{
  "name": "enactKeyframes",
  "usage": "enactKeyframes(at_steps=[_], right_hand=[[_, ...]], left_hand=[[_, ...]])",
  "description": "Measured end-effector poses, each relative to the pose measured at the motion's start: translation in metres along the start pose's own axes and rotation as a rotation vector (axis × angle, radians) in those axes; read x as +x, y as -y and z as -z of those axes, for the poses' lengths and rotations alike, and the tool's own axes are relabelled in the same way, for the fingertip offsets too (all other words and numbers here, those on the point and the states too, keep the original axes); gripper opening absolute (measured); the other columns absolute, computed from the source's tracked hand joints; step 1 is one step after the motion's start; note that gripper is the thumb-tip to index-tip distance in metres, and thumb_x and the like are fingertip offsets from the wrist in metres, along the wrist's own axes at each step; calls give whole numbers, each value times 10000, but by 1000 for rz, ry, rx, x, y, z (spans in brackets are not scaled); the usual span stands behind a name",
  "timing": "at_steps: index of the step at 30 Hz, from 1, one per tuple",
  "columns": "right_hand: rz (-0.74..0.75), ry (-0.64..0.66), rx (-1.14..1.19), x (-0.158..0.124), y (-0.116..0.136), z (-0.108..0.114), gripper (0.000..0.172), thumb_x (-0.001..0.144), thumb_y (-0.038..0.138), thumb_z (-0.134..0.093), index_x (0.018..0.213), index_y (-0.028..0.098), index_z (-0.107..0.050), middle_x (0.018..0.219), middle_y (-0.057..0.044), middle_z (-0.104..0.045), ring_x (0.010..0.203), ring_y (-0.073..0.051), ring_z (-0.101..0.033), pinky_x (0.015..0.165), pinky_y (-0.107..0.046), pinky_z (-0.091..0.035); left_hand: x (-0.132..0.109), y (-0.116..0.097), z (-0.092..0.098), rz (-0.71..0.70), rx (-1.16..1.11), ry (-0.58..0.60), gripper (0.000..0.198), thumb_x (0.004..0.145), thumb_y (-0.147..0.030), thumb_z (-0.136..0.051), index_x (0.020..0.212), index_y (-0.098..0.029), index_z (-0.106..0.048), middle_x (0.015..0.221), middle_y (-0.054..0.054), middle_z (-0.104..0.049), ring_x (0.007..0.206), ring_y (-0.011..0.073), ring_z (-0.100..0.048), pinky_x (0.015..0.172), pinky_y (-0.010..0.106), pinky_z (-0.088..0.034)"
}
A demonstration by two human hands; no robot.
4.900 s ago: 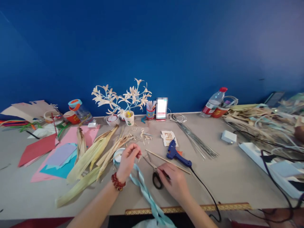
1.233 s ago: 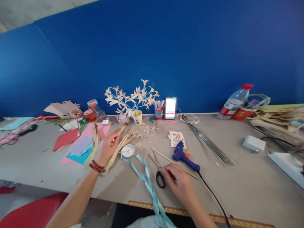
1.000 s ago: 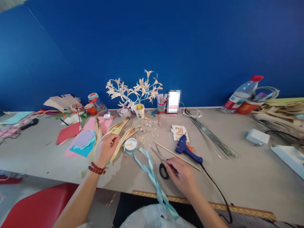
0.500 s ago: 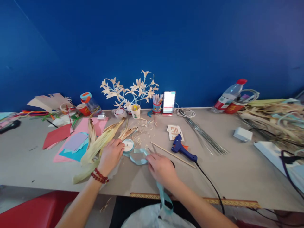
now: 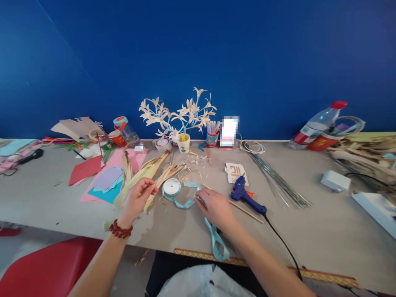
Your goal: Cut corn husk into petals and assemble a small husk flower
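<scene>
My left hand (image 5: 138,199), with a red bead bracelet (image 5: 121,229), is raised beside the corn husks (image 5: 137,176). Its fingers are loosely bent and nothing shows in them. Close to its right, a white spool (image 5: 171,187) of light blue ribbon lies flat. Loose ribbon (image 5: 184,205) curves from the spool to my right hand (image 5: 215,205), whose fingers are closed on it. Another length of ribbon (image 5: 218,244) hangs below that hand near the table's front edge. A thin wooden stick (image 5: 247,212) lies partly behind the right hand.
A blue glue gun (image 5: 247,196) rests right of my hands, its cord running off the front edge. Metal wires (image 5: 280,179) lie farther right. At the back stand husk flowers (image 5: 188,113), a phone (image 5: 229,132) and a tilted bottle (image 5: 315,126). Coloured paper (image 5: 107,181) lies left.
My left hand has let go of the ribbon spool and moved left, up off it. My right hand stays at the ribbon. The view has turned slightly left.
</scene>
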State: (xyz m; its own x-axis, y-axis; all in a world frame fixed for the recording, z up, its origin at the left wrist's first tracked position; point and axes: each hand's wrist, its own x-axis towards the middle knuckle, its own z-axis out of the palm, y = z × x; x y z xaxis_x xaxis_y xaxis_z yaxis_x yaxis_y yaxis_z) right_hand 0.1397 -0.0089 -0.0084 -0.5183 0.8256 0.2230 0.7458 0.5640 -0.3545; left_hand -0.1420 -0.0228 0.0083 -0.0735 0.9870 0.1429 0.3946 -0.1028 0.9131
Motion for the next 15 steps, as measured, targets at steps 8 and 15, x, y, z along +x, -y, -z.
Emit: enactKeyframes(at_steps=[8, 15], right_hand=[[122, -147, 135, 0, -5, -6, 185, 951, 227, -458, 914, 186, -634, 889, -81, -691, 847, -198, -636, 737, -287, -459], [176, -186, 169, -1, -3, -7, 172, 942, 225, -471, 923, 188, -638, 871, -77, -693, 831, -205, -630, 739, -302, -464]], left_hand=[[-15, 3, 32, -63, 460, 123, 223, 874, -398, -537, 855, -217, -666, 957, 48, -711, 908, 214, -646, 810, 323, -496], [2, 10, 9, -162, 975, -14, 260, 872, -404, -505, 896, -199, -663, 888, 82, -669, 859, 248, -619, 779, 352, -463]])
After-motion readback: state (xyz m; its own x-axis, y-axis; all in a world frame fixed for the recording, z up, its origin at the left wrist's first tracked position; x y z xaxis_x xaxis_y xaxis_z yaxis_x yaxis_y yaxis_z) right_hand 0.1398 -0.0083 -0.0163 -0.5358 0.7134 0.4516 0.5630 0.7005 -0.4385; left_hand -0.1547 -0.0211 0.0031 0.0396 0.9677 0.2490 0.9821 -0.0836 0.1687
